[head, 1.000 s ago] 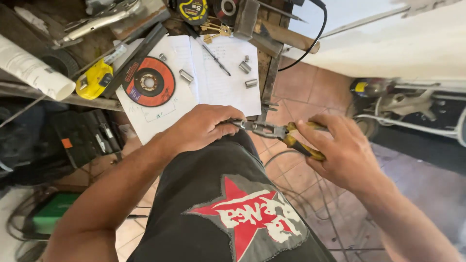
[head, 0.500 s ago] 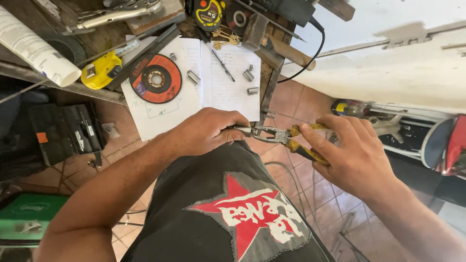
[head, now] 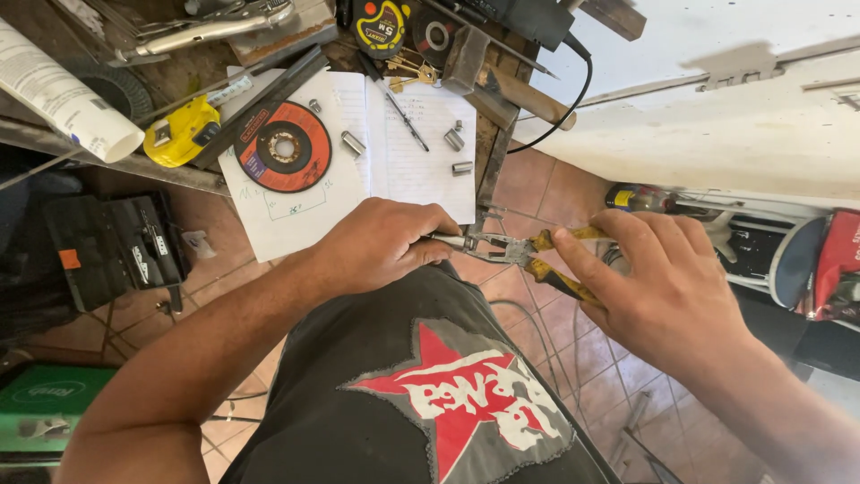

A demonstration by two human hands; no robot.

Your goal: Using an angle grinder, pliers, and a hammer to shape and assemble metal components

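My right hand (head: 658, 282) grips the yellow handles of a pair of pliers (head: 528, 254), whose jaws point left. My left hand (head: 381, 242) is closed around a small metal piece (head: 451, 240) that the plier jaws clamp, held just above my knee in dark shorts (head: 421, 385) with a red star patch. The piece is mostly hidden inside my fingers.
An open notebook (head: 403, 152) on the bench carries a red cutting disc (head: 283, 146), a pen and several short metal sleeves (head: 456, 139). Around it lie a yellow tape measure (head: 182, 132), a second tape measure (head: 378, 24), keys, a hammer (head: 502, 76) and a white tube (head: 63, 94). A black case (head: 112, 246) sits on the tiled floor.
The view has swung slightly, so the bench shifted in frame. Both hands keep their hold on the pliers and the metal piece, almost unmoved.
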